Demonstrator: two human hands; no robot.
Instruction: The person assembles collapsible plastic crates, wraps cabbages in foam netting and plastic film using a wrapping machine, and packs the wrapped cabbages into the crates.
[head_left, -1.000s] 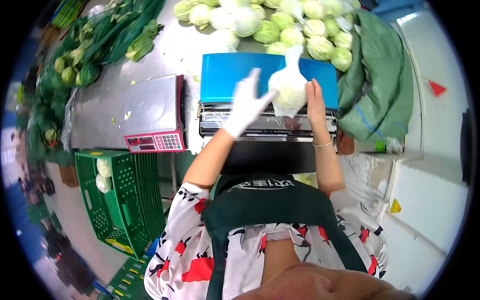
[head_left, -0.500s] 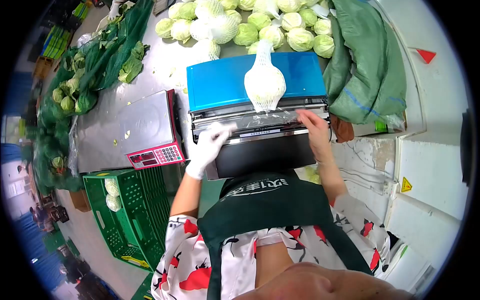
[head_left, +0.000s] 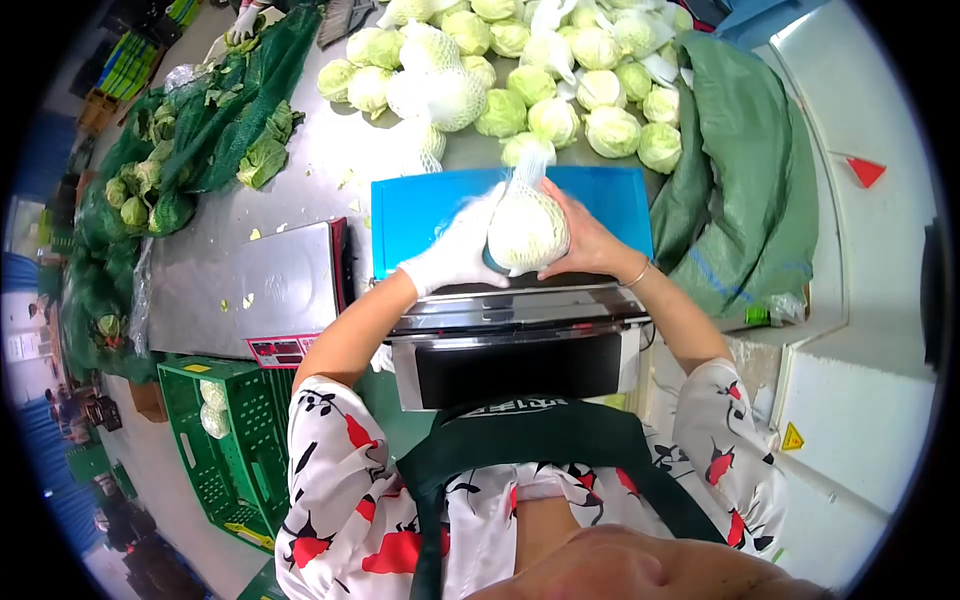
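A pale cabbage in white netting (head_left: 528,232) is held between my two hands over the blue top of a wrapping machine (head_left: 610,215). My left hand (head_left: 462,245), in a white glove, is pressed against the cabbage's left side. Bare, with a bracelet at the wrist, my right hand (head_left: 580,238) curves around its right side. The netting's gathered end points up, away from me. Below the hands lie the machine's metal bars (head_left: 520,308) and its black front plate (head_left: 520,370).
Several cabbages (head_left: 612,132) lie behind the machine, beside a green sack (head_left: 745,180). At left are a scale (head_left: 290,280), a green crate (head_left: 245,440) and green netting with cabbages (head_left: 215,150). Another person's gloved hand (head_left: 242,25) shows at the top left.
Both hands have moved from the machine's front bars up to the netted cabbage and closed around its sides. The cabbage sat alone on the blue top half a second ago.
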